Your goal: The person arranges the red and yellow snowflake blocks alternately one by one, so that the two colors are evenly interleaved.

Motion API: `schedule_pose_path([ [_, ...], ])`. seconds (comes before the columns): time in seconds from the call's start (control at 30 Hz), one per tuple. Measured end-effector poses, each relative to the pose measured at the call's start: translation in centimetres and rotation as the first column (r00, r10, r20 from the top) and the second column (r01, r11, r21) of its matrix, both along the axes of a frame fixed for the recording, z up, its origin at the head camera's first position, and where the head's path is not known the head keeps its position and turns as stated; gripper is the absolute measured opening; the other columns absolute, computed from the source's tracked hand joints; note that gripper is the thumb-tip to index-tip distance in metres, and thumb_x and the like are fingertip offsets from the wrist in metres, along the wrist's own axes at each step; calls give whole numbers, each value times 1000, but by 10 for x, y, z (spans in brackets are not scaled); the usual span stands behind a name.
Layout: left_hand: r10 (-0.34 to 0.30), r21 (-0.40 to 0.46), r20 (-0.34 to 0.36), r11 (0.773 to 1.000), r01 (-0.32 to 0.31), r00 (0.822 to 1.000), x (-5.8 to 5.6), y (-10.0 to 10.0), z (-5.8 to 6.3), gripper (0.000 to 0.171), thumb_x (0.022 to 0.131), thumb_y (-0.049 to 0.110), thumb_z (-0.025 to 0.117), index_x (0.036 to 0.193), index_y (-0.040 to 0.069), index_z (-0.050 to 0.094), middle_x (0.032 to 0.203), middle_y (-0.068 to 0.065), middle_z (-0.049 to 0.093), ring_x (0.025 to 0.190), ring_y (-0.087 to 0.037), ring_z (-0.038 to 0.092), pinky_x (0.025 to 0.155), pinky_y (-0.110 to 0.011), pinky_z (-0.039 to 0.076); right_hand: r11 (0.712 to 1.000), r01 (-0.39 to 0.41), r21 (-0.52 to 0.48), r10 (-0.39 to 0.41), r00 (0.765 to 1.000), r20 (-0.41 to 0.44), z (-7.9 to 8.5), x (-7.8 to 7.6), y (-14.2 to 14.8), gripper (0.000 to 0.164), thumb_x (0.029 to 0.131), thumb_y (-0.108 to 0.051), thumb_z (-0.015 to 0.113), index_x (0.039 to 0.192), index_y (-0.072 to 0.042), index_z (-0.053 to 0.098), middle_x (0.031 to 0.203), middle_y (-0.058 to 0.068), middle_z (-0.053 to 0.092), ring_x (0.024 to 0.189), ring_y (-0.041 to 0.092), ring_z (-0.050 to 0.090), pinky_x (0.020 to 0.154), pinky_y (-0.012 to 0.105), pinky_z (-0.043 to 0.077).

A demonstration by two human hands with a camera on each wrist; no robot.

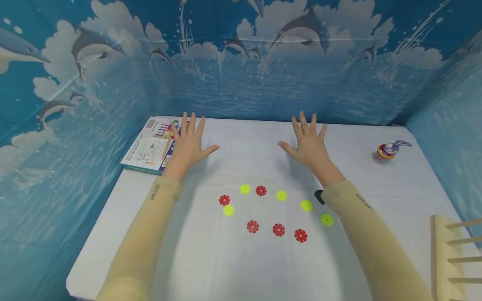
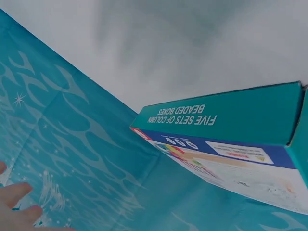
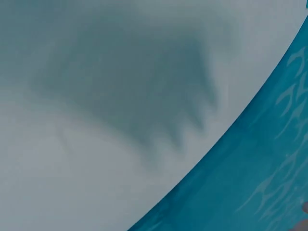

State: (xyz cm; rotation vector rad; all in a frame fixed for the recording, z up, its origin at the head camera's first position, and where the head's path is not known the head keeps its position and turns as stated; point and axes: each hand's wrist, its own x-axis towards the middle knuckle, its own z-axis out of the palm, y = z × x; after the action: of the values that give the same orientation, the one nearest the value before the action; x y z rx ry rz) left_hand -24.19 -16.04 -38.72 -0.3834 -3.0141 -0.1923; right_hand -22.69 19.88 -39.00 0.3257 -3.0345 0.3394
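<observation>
Both hands are stretched forward over the white table, fingers straight and spread, holding nothing. My left hand overlaps the right edge of a flat printed box in the head view. The box's teal side shows in the left wrist view, with some fingertips at the lower left. My right hand hovers over the far part of the table, its shadow falling on the cloth in the right wrist view. Nearer than the hands lie several flat notched discs, some red, some yellow-green.
A purple rabbit-like toy in a small round base stands at the right. A pale wooden rack with rods sits at the lower right edge. Curtains printed with dolphins hang along the table's back and sides. The white tabletop extends toward me.
</observation>
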Motion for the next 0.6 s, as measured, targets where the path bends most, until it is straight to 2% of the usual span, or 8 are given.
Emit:
schedule_pose_path([
  [0.2, -48, 105, 27, 993, 45, 998, 20, -7, -8, 96, 88, 63, 60, 158, 11, 19, 164, -20, 8, 152, -40, -3, 117, -66, 1, 992, -109, -57, 111, 994, 21, -9, 14, -28, 87, 94, -56, 55, 157, -7, 20, 166, 15, 6, 150, 44, -9, 112, 73, -3],
  [0.47, -148, 233, 18, 962, 140, 989, 51, -13, -26, 83, 88, 50, 67, 151, 7, 36, 159, -20, 26, 149, -41, 16, 117, -62, 17, 955, -239, -175, 253, 965, 65, -24, 38, -63, 80, 91, -49, 64, 152, -7, 34, 162, 15, 23, 150, 44, 11, 114, 70, 3],
  [0.6, -179, 303, 91, 942, 144, 980, 66, -10, -31, 79, 88, 47, 69, 150, 8, 38, 157, -18, 30, 147, -38, 23, 118, -57, 23, 941, -274, -200, 295, 952, 86, -30, 47, -78, 76, 90, -46, 67, 150, -8, 39, 160, 13, 30, 150, 41, 18, 116, 67, 7],
])
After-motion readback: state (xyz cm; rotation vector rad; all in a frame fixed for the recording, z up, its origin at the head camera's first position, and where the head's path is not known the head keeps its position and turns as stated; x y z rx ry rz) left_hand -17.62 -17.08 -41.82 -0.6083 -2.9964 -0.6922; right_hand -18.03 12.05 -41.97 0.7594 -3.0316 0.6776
